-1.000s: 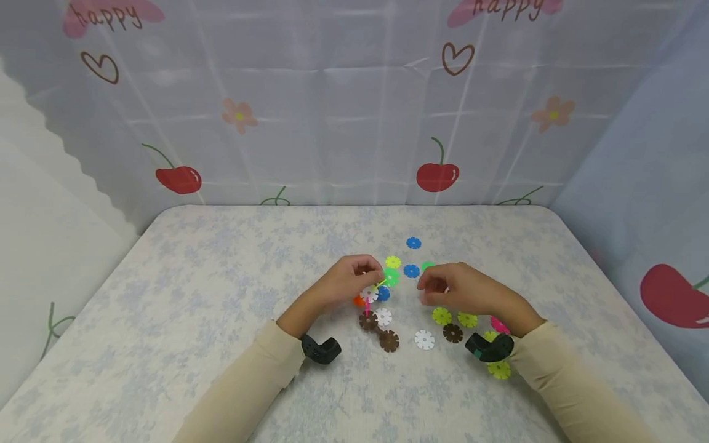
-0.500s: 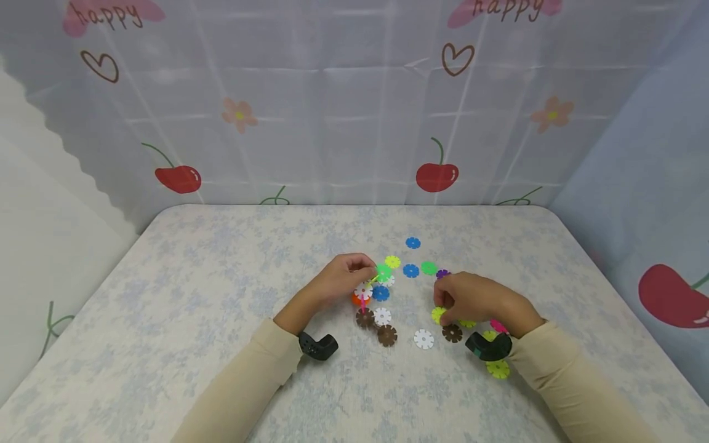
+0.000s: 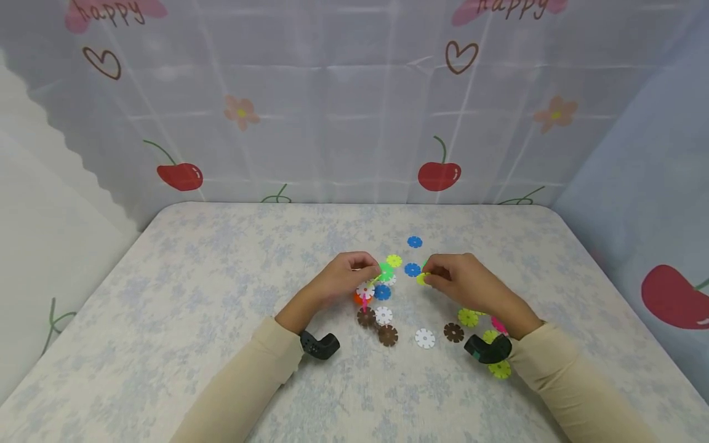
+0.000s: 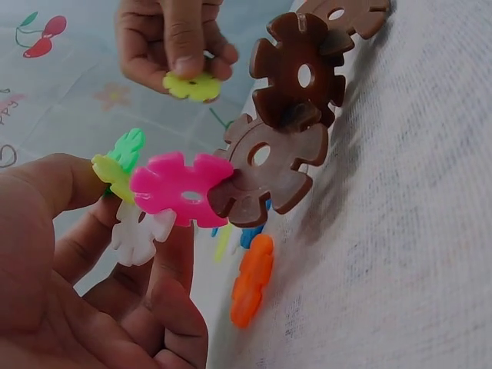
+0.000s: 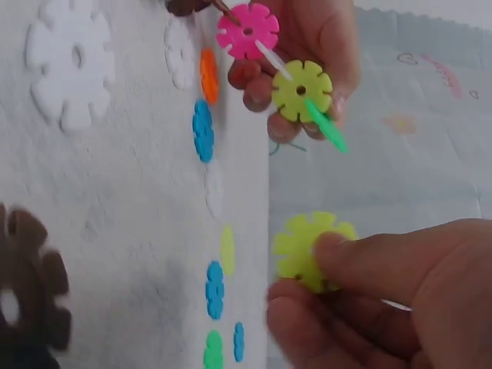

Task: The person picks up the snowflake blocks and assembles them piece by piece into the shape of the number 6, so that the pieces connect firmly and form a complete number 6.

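Note:
My left hand (image 3: 346,275) pinches the yellow end of a chain of notched plastic flower discs. A green disc (image 5: 327,127) is slotted into that yellow disc (image 5: 300,81), with a white disc (image 4: 137,237) and a pink disc (image 4: 178,188) joined on behind. Brown discs (image 4: 269,165) trail from the pink one, down close over the table. To the right, my right hand (image 3: 468,280) pinches a loose yellow disc (image 5: 296,242) between thumb and fingers. A gap separates it from the chain's green end.
Loose discs lie about the hands: an orange one (image 4: 252,280), a blue one (image 3: 382,292), a white one (image 3: 424,338), a brown one (image 3: 453,333) and a yellow-green one (image 3: 500,370). A patterned cloth covers the table (image 3: 221,258); a printed curtain (image 3: 343,135) hangs behind.
My right hand reached down to a yellow disc on the right, picked it up and carried it back and left toward the chain. The left hand shifted slightly left with the chain.

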Action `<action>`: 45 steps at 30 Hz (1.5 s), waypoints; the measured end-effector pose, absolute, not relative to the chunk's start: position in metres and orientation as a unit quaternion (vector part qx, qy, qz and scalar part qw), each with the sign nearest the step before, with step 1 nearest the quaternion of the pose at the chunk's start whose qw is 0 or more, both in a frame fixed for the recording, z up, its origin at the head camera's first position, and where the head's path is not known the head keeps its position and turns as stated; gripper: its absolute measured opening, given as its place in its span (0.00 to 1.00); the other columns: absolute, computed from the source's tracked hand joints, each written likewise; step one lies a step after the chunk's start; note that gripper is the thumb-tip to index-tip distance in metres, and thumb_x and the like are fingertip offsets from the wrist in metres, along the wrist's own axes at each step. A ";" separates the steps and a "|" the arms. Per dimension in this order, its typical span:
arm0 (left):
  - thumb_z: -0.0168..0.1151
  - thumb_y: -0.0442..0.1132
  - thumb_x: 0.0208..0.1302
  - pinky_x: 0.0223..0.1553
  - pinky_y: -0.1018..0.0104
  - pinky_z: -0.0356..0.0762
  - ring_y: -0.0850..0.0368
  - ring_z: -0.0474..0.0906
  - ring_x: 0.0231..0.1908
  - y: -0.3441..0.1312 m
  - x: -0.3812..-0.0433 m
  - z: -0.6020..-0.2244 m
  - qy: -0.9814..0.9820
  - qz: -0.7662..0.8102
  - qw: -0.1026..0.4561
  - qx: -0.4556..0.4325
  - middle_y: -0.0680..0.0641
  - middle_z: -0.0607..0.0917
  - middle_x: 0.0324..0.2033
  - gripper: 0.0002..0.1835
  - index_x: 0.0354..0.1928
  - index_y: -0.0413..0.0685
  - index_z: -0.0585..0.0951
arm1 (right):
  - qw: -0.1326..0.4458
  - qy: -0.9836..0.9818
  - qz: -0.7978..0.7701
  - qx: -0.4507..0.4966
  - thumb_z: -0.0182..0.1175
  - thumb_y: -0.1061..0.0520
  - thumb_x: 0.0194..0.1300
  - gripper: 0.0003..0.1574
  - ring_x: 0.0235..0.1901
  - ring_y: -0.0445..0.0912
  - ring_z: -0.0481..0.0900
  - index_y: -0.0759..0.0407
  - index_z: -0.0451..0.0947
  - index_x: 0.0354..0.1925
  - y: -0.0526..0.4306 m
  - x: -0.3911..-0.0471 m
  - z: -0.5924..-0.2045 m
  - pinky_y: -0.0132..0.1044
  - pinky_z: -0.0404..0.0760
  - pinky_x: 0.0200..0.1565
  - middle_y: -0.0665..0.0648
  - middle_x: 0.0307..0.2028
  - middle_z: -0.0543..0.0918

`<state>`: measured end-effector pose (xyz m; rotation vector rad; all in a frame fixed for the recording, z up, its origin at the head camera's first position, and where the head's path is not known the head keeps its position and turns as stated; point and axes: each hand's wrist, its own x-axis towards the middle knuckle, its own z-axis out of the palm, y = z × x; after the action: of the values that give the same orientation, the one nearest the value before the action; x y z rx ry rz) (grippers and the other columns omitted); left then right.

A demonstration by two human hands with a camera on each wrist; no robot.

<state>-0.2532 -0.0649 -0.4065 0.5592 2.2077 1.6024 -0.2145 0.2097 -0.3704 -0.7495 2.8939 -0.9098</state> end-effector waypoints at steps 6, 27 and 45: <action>0.61 0.44 0.74 0.46 0.60 0.75 0.54 0.77 0.44 -0.061 -0.251 -0.402 0.780 0.567 0.181 0.194 0.50 0.84 0.42 0.10 0.43 0.46 0.85 | -0.088 0.889 -0.348 -0.285 0.70 0.66 0.64 0.07 0.36 0.41 0.84 0.55 0.85 0.38 0.196 -0.214 -0.378 0.39 0.84 0.37 0.48 0.37 0.84; 0.61 0.43 0.74 0.42 0.59 0.76 0.54 0.76 0.38 -0.058 -0.244 -0.400 0.781 0.556 0.169 0.228 0.51 0.83 0.43 0.08 0.42 0.48 0.86 | -0.171 0.853 -0.328 -0.368 0.75 0.73 0.52 0.13 0.29 0.38 0.79 0.60 0.84 0.31 0.180 -0.211 -0.389 0.31 0.80 0.30 0.47 0.29 0.80; 0.59 0.42 0.75 0.39 0.60 0.76 0.53 0.76 0.36 -0.056 -0.243 -0.396 0.772 0.560 0.188 0.234 0.48 0.83 0.38 0.08 0.46 0.49 0.84 | -0.184 0.840 -0.336 -0.385 0.76 0.74 0.50 0.15 0.30 0.38 0.81 0.60 0.85 0.32 0.178 -0.209 -0.390 0.30 0.80 0.29 0.48 0.30 0.80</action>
<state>-0.2426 -0.0560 -0.3959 0.6597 2.1722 1.5752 -0.2094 0.1785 -0.3900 -1.3762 3.0002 -1.1992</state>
